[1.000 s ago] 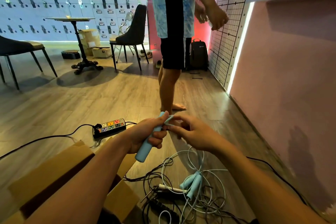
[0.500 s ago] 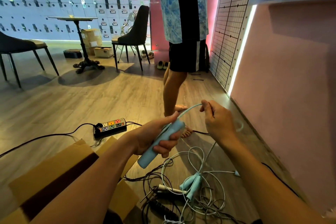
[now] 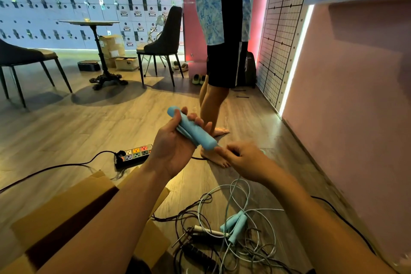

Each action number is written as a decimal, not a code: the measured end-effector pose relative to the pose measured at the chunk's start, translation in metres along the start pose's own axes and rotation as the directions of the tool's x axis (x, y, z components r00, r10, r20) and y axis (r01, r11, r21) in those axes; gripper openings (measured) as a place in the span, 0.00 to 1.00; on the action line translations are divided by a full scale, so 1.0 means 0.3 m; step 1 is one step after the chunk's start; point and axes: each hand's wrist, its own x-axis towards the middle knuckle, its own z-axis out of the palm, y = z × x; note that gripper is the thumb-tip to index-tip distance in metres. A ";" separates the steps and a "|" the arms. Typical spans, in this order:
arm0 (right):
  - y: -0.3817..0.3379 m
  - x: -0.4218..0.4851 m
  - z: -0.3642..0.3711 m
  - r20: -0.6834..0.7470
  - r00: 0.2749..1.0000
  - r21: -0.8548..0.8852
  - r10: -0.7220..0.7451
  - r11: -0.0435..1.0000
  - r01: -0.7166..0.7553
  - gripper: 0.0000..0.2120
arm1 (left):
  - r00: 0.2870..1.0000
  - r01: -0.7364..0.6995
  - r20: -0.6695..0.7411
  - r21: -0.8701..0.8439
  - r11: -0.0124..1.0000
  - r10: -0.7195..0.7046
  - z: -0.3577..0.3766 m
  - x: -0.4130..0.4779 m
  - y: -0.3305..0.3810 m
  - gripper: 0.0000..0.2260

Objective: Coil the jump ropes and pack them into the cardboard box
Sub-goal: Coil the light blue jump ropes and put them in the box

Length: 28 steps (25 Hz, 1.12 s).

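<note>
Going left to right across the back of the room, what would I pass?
Dark chair with a pale seat → round pedestal table → black high-backed chair → standing person in a blue patterned shirt → white panel with a black grid → pink wall.

**Bare arms, a trace of dark cloth**

The person shows as two arms only. The left hand (image 3: 175, 151) and right hand (image 3: 246, 162) are bare. The left forearm (image 3: 106, 218) and right forearm (image 3: 311, 213) are uncovered as far as the near edge. A patch of dark fabric (image 3: 142, 266) shows under the left forearm there. Which garment it belongs to cannot be told.
</note>
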 end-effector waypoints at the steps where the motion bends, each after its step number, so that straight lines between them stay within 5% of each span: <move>1: -0.006 -0.001 0.006 0.053 0.999 -0.018 0.010 1.000 -0.009 0.20 | 0.997 -0.066 -0.032 0.009 0.998 0.066 -0.003 0.009 0.003 0.07; 5: -0.021 -0.015 0.012 0.203 0.978 -0.090 0.038 0.996 -0.020 0.20 | 0.926 -0.295 -0.246 0.006 0.955 0.287 -0.044 0.040 0.037 0.06; 8: -0.045 -0.022 0.023 0.225 0.974 -0.146 -0.016 0.988 0.050 0.16 | 0.832 -0.365 -0.304 0.330 0.871 0.464 -0.064 0.058 0.030 0.08; 9: -0.052 -0.023 0.028 0.217 0.975 -0.171 -0.039 0.982 0.077 0.15 | 0.802 -0.356 -0.249 0.532 0.768 0.544 -0.073 0.060 0.024 0.09; 11: -0.058 -0.028 0.030 0.206 0.974 -0.184 -0.092 0.974 0.131 0.13 | 0.794 -0.273 -0.034 0.872 0.406 0.607 -0.093 0.061 0.009 0.09; 14: -0.059 -0.036 0.015 0.171 0.961 -0.169 -0.218 0.954 0.246 0.10 | 0.898 -0.146 0.125 0.989 0.017 0.421 -0.118 0.060 -0.014 0.07; 17: -0.042 -0.034 -0.002 0.041 0.928 -0.242 -0.371 0.897 0.370 0.10 | 0.982 -0.003 0.038 0.982 -0.186 0.184 -0.114 0.051 -0.033 0.12; 19: -0.026 -0.029 -0.012 -0.035 0.902 -0.312 -0.430 0.862 0.399 0.13 | 0.995 0.095 -0.099 0.982 -0.164 -0.020 -0.113 0.043 -0.043 0.20; 22: -0.010 -0.026 -0.026 -0.123 0.875 -0.394 -0.468 0.832 0.390 0.17 | 0.904 0.254 -0.239 0.967 -0.005 -0.353 -0.097 0.027 -0.055 0.38; 28: 0.024 -0.009 -0.058 -0.212 0.852 -0.491 -0.478 0.806 0.330 0.18 | 0.780 0.349 -0.140 0.906 0.239 -0.609 -0.035 -0.025 -0.029 0.29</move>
